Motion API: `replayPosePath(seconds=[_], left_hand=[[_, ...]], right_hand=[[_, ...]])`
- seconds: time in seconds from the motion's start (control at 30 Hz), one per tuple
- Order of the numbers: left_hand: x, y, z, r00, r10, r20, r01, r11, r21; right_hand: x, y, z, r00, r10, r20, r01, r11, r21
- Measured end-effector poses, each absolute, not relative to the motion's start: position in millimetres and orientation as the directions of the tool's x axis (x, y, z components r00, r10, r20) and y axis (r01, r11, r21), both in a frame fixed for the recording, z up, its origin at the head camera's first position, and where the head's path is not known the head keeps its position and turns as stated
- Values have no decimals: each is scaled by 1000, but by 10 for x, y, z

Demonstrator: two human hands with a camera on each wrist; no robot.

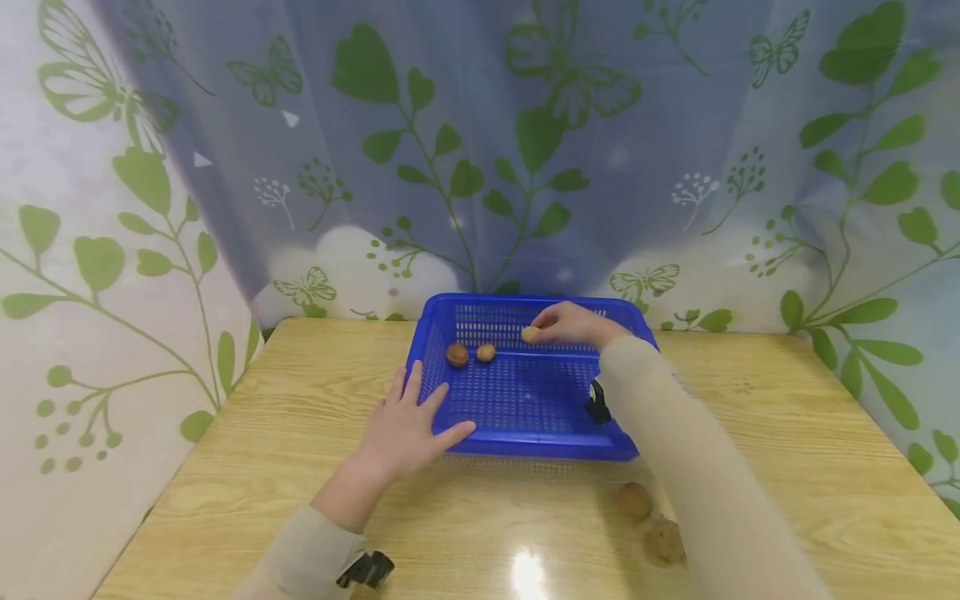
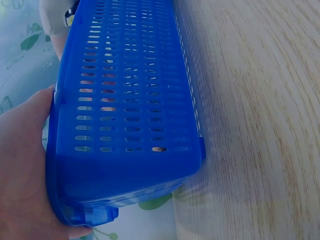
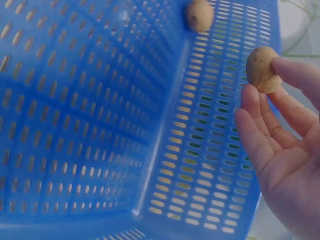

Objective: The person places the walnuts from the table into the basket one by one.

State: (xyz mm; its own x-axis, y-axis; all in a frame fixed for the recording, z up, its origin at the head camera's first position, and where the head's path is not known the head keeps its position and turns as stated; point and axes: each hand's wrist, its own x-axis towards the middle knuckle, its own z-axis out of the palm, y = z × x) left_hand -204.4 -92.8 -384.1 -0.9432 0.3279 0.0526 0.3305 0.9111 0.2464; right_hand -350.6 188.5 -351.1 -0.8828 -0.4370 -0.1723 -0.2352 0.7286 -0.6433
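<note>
By the right hand [image 1: 566,323] a held nut [image 3: 257,70] is pinched between thumb and fingertips, high within the basket [image 1: 540,447], close to its back wall and a little right of its middle; whether the wall is touched cannot be told. The left hand [image 1: 405,425] is laid with its fingers spread wide at the basket's near left corner, with nothing grasped. The relation that seems to matter most is the held nut's place over the basket: the floor lies below, and the right hand is much the nearer. Its shape is nearly round, so its long axis cannot be read surely; the basket's runs from side to side. Near the basket's back left corner a brown nut [image 1: 457,355] and a paler nut [image 1: 486,352] are seen, while two nuts [image 1: 634,502] are left on the table [image 1: 322,375], before its near right corner
</note>
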Motion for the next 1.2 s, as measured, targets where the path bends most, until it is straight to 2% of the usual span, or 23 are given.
replayPosePath(seconds=[0.27, 0.5, 0.8, 1.0, 1.2], left_hand=[[-2010, -946, -3837, -945, 323, 47, 325, 915, 238], [-1983, -944, -3820, -945, 324, 46, 325, 913, 246], [-2010, -934, -3801, -947, 319, 47, 321, 915, 243], [-2017, -918, -3817, -945, 325, 47, 325, 910, 256], [-2026, -927, -3813, -942, 330, 55, 332, 904, 269]], right_hand=[[-3565, 1723, -3695, -867, -467, -173, -289, 754, -590], [-3620, 1615, -3792, -879, -426, -214, -233, 776, -587], [-3666, 1537, -3829, -893, -401, -204, -206, 767, -608], [-3614, 1651, -3727, -898, -398, -190, -176, 719, -673], [-3531, 1870, -3451, -884, -429, -187, -189, 693, -696]])
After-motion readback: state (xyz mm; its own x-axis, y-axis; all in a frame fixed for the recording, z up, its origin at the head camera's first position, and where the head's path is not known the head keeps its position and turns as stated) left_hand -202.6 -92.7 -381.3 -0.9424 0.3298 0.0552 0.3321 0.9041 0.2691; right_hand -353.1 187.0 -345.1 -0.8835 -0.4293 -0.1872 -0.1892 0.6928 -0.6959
